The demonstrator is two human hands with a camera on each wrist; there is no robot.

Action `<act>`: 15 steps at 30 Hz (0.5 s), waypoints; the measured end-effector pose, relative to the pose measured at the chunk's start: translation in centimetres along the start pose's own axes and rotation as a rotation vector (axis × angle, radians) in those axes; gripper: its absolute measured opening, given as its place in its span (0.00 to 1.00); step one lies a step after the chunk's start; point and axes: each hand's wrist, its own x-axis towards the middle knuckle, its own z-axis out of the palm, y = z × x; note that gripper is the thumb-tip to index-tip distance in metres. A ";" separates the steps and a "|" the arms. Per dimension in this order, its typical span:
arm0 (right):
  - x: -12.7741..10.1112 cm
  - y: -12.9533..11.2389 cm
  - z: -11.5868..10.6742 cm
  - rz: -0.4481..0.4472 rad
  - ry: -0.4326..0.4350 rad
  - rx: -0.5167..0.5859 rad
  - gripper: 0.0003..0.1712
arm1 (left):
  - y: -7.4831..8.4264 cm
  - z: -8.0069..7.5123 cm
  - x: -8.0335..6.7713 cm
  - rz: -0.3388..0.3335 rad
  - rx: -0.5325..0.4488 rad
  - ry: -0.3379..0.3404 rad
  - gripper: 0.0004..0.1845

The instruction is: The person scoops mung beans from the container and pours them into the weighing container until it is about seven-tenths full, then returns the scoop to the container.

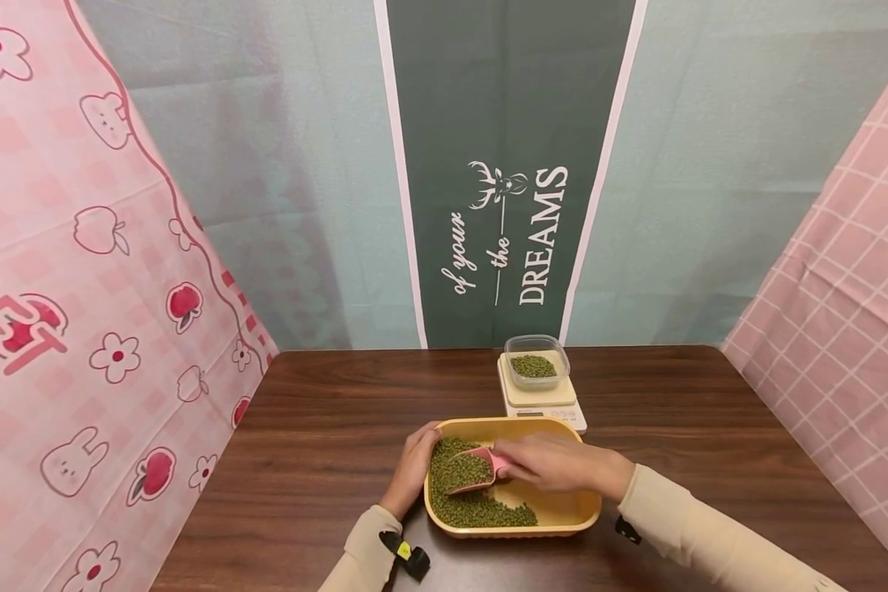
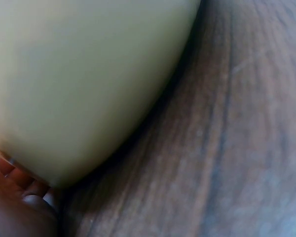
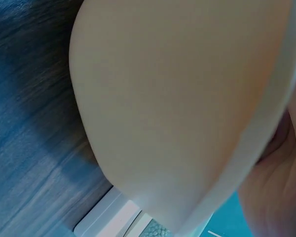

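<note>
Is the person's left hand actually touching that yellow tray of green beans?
Touching. The head view shows the left hand against the yellow tray at its left rim, and the left wrist view shows its fingers pressed to the tray's wall.

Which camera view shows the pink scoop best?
The head view. There the pink scoop is seen whole, held by the right hand and dipped into the green beans in the yellow tray. The left wrist view shows only the tray's outer wall and the table; the right wrist view likewise shows no scoop.
</note>
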 end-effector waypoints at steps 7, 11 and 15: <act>-0.4 0.4 0.0 -0.010 0.033 -0.001 0.07 | 0.0 0.0 0.0 0.009 0.028 0.001 0.21; -0.6 0.5 -0.1 -0.017 0.056 -0.017 0.07 | -0.1 0.0 0.0 0.002 0.030 0.004 0.21; -0.7 0.4 -0.2 -0.011 0.055 -0.007 0.07 | -0.2 0.0 0.0 -0.004 0.028 0.006 0.21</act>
